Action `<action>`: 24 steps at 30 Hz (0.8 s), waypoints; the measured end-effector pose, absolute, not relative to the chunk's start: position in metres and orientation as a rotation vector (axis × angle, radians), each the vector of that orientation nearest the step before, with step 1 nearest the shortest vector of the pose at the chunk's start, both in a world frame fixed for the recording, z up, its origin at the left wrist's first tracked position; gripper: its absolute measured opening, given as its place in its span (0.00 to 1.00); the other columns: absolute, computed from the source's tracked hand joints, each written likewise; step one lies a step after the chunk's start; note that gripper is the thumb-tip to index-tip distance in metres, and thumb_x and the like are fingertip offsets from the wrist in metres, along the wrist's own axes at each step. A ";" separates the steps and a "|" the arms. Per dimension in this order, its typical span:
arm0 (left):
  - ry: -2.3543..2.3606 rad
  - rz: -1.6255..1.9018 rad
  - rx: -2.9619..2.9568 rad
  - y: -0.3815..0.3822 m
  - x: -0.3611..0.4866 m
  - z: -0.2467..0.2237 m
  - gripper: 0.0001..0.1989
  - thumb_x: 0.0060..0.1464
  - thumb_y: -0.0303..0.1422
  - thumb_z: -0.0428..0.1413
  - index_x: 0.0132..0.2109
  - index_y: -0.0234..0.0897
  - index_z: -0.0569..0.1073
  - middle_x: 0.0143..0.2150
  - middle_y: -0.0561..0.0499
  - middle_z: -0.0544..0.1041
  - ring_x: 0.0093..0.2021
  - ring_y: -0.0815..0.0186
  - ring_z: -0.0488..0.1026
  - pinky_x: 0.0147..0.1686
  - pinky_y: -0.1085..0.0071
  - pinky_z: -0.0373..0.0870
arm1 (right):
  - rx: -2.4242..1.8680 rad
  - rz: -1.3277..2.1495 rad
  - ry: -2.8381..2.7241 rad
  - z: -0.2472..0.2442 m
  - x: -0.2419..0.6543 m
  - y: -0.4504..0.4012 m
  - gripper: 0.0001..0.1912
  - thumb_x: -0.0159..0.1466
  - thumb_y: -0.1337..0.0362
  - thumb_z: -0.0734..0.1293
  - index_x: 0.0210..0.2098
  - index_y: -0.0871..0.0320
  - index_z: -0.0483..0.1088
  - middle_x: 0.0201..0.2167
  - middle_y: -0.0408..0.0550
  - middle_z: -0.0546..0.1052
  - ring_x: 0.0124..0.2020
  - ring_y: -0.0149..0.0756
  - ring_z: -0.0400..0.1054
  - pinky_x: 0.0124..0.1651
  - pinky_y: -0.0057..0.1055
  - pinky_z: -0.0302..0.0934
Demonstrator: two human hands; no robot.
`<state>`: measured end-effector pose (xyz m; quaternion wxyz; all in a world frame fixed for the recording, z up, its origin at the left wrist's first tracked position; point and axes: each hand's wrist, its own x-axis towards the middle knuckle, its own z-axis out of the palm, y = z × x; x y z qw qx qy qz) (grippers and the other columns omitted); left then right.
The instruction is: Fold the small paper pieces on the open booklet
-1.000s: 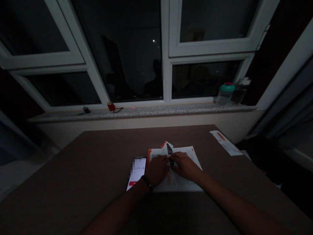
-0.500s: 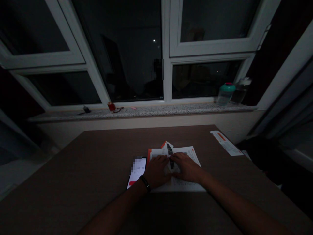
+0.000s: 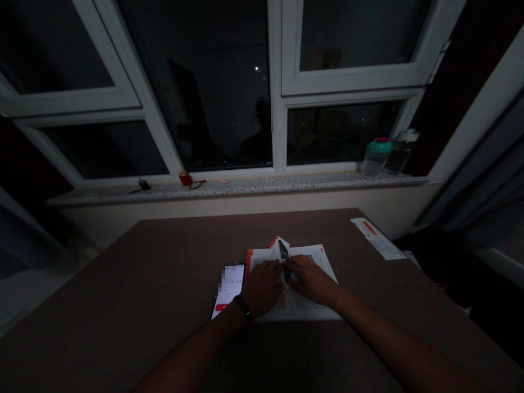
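The room is closed off ahead by a white-framed window [image 3: 277, 82], below which a brown table [image 3: 176, 262] is seen. A speckled sill [image 3: 266, 184] is occupied at its right end by a green-lidded bottle [image 3: 375, 159]. On the table, printed paper [image 3: 303, 311] with an orange left edge is laid under both hands; a paper strip [image 3: 380, 240] is set well apart at the right edge. The paper's left side is crowded by a lit phone [image 3: 230, 286], partly covered by the left forearm. The left hand [image 3: 262, 286] and right hand [image 3: 313, 279] are brought close together, fingers bent, touching the paper beside a raised, dark-patterned flap [image 3: 282, 248]; whether it is pinched cannot be told.
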<state>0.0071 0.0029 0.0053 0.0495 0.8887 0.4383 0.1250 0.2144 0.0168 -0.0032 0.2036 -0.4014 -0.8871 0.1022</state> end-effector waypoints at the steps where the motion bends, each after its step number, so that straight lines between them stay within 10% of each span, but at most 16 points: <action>1: 1.336 0.375 2.704 0.003 0.007 0.005 0.24 0.59 0.29 0.51 0.62 0.35 0.63 0.63 0.44 0.65 0.62 0.55 0.61 0.60 0.55 0.59 | -1.119 0.284 -2.473 -0.003 0.214 0.017 0.22 0.64 0.65 0.65 0.57 0.58 0.65 0.51 0.55 0.70 0.54 0.46 0.61 0.57 0.43 0.55; 15: 1.355 0.384 2.689 0.005 0.009 0.003 0.22 0.60 0.29 0.51 0.61 0.37 0.64 0.63 0.44 0.66 0.62 0.54 0.61 0.60 0.55 0.59 | -1.112 0.314 -2.491 0.002 0.218 0.014 0.37 0.54 0.54 0.74 0.60 0.58 0.63 0.53 0.56 0.69 0.55 0.50 0.60 0.57 0.45 0.54; 24: 1.390 0.467 2.690 0.005 0.009 0.000 0.19 0.61 0.39 0.55 0.57 0.39 0.68 0.57 0.44 0.72 0.57 0.53 0.66 0.57 0.53 0.61 | -1.134 0.283 -2.485 0.000 0.213 0.015 0.18 0.66 0.61 0.65 0.54 0.57 0.68 0.47 0.53 0.71 0.51 0.45 0.61 0.54 0.42 0.55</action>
